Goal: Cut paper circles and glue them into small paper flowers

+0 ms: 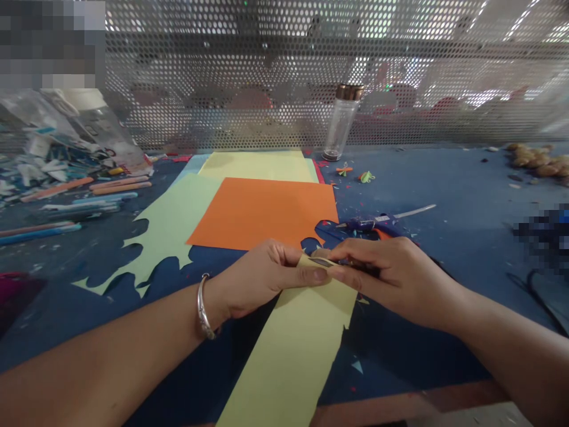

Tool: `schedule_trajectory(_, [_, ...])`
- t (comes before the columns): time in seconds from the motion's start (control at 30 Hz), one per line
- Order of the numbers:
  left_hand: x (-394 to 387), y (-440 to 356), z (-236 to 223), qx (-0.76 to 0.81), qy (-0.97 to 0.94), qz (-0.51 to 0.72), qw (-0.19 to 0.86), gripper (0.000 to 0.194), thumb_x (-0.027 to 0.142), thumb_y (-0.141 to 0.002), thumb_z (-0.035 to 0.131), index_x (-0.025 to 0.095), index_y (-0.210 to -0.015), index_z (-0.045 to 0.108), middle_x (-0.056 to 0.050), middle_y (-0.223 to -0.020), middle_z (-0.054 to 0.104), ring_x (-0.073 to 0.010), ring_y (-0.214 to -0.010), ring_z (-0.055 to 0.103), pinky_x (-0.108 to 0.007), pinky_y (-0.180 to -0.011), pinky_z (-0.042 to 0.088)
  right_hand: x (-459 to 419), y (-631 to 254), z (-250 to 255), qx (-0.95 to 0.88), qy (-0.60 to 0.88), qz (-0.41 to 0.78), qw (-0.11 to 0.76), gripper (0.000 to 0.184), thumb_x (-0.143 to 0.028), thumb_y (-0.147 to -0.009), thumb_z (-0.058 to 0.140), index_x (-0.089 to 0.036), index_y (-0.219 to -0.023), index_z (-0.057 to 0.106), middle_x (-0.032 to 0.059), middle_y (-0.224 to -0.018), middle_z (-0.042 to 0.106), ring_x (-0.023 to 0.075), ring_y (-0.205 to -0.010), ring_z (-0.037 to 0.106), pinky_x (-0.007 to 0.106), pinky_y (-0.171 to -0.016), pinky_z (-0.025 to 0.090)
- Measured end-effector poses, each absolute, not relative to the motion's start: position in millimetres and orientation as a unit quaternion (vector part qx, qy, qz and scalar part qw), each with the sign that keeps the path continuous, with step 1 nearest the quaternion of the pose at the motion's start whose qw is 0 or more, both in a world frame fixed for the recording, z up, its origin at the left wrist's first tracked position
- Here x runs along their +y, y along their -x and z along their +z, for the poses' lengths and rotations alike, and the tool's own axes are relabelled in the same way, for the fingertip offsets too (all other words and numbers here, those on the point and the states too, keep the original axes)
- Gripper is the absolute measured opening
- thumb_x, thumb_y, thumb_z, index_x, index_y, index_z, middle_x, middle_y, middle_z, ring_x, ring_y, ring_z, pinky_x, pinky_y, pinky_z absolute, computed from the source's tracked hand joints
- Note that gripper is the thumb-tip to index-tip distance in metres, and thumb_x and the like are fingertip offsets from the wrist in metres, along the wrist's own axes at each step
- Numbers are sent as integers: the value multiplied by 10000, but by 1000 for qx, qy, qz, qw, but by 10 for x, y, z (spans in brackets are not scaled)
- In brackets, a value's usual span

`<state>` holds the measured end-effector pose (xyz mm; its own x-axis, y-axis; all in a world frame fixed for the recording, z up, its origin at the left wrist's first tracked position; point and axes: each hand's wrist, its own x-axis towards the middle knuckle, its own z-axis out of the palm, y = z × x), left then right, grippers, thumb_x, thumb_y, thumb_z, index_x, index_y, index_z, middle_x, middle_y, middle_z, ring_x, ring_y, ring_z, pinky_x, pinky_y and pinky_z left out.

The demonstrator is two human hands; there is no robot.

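My left hand (275,273), with a silver bangle at its wrist, pinches the top edge of a pale yellow sheet of paper (297,350). That sheet hangs down toward me and has a nicked right edge. In my right hand (386,276) is a pair of scissors (320,261); only a bit of metal blade shows at the paper's top edge, and the handles are mostly hidden by my fingers. Fingertips of both hands nearly meet there. Just beyond lies an orange sheet (267,213) with rounded cut-outs at its near right corner.
A pale green cut sheet (173,219) and a yellow sheet (258,166) lie behind. Beyond my right hand is a blue glue gun (371,223). A glass bottle (340,121) stands by the perforated metal panel (249,118). Paper strips (98,204) and a plastic bottle (111,136) sit left.
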<state>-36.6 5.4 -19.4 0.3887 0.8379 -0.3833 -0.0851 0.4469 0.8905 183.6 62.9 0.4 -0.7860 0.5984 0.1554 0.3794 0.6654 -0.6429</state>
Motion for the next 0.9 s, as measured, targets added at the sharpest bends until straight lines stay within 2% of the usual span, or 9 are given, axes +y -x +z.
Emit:
schedule_trajectory(0.3, [60,350,-165,454,-439,318,707,274,366,-806,817,107,-742,751,-1,-669,611,-75,-589,516,-211,-562,378,616,-1834,0,-901,262,292,187,196,-331,-982,595,-177,-976,718,-72,-586,501,61,-499,367,191,-464,304])
schedule_trajectory(0.53, [64,349,-209,460,-453,315,696,280,377,-813,810,99,-839,783,-1,-697,586,-77,-618,484,-223,-590,366,632,-1821,3,-906,259,278,188,181,-319,-982,594,-186,-906,692,-73,-583,504,59,-502,381,187,-466,303])
schedule_trajectory(0.63, [57,343,-187,464,-450,317,694,248,342,-789,832,109,-743,758,26,-653,538,-62,-593,438,-205,-557,330,629,-1835,-8,-906,260,278,184,185,-332,-986,591,-187,-970,705,-75,-588,500,61,-502,378,188,-467,304])
schedule_trajectory(0.73, [54,337,-152,461,-456,324,689,274,295,-748,865,121,-615,701,58,-589,472,-45,-553,373,-195,-513,278,621,-1845,-10,-908,259,278,179,205,-342,-991,580,-183,-954,704,-75,-583,481,63,-499,366,193,-464,298])
schedule_trajectory(0.9, [56,327,-132,456,-455,327,692,292,296,-749,863,136,-576,689,70,-545,464,-50,-526,356,-208,-484,259,622,-1843,-17,-909,259,274,179,235,-363,-994,574,-181,-928,707,-78,-563,439,65,-480,339,202,-463,296])
